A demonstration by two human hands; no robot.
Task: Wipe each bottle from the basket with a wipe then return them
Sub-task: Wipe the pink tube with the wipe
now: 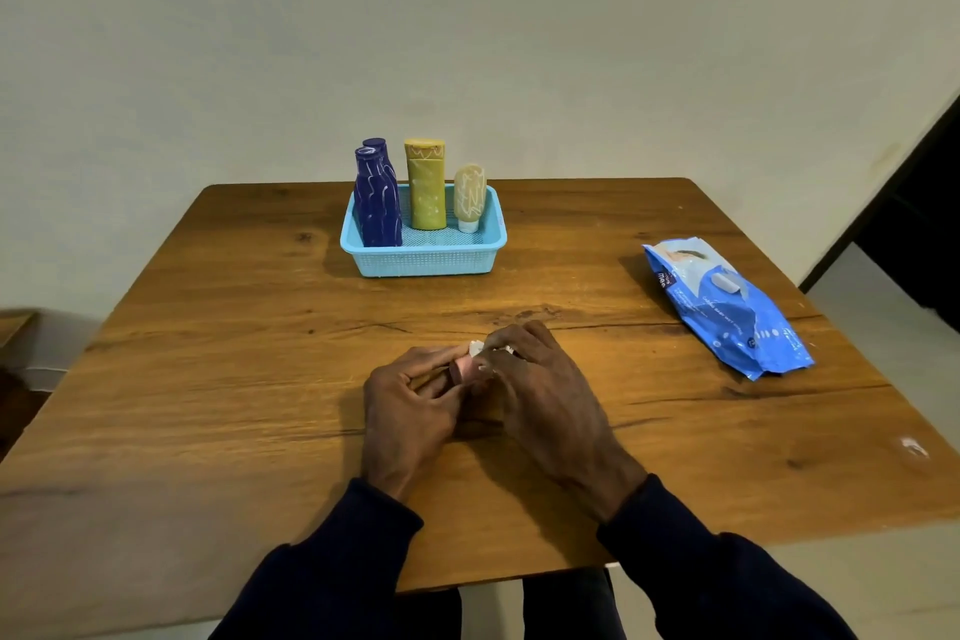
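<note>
left hand (410, 400): bottle (460, 370); right hand (545, 395): wipe (476, 347)

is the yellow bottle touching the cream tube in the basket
Apart. The head view shows a clear gap between the yellow bottle and the cream tube, from top to base.

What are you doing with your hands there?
A person holds a small pink thing in the left hand and presses a white wipe on it with the right hand. The hands hide most of it, so I can't tell if it's a bottle. Two blue bottles, a yellow bottle and a cream bottle stand in the basket. The wipe pack lies on the table, at the right.
</note>
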